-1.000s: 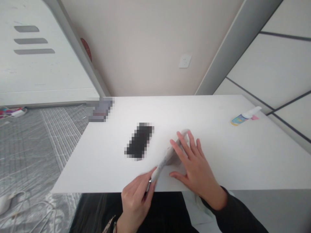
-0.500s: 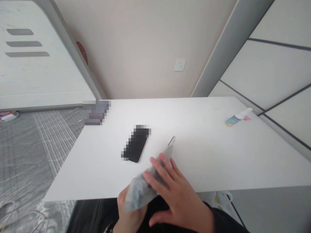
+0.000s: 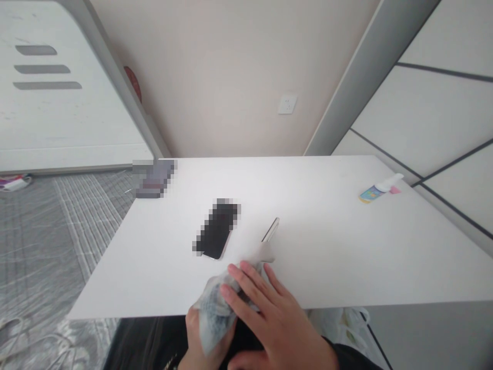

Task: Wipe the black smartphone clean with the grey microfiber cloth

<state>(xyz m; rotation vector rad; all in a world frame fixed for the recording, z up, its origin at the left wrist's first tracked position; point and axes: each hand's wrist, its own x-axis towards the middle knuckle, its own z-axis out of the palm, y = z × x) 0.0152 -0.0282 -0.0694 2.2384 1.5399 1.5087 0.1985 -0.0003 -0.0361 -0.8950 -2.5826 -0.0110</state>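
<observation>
Head view: left hand point(image 3: 194, 341) low at the near edge of the tabletop point(image 3: 327, 246), closed about the lower end of a slim flat object point(image 3: 271, 229), its fingers mostly covered by a thin pale cloth point(image 3: 215, 300). Right hand point(image 3: 275, 321) laid over the cloth from above, fingers slightly apart and extended, pressing or resting rather than gripping; thumb out to the side, low in view. Slim object slants away from the body, its far end bare and showing a narrow, dark-and-light edge; the rest is under cloth and hand. Against half a second ago: right hand a little nearer the body, cloth's near tip hanging lower over the left hand, more of the far end uncovered. Against one second ago: the change is larger; then the cloth ran up to the far end, the right hand sat farther out, and the left fingers showed plainly at the near end. Black phone point(image 3: 219, 236), partly pixelated, lies flat on the tabletop left of the slim object, unmoved. Spray bottle point(image 3: 373, 192) on its side toward the right end, likewise unmoved. Pixelated dark item point(image 3: 157, 180) at the far left corner, details unreadable.
</observation>
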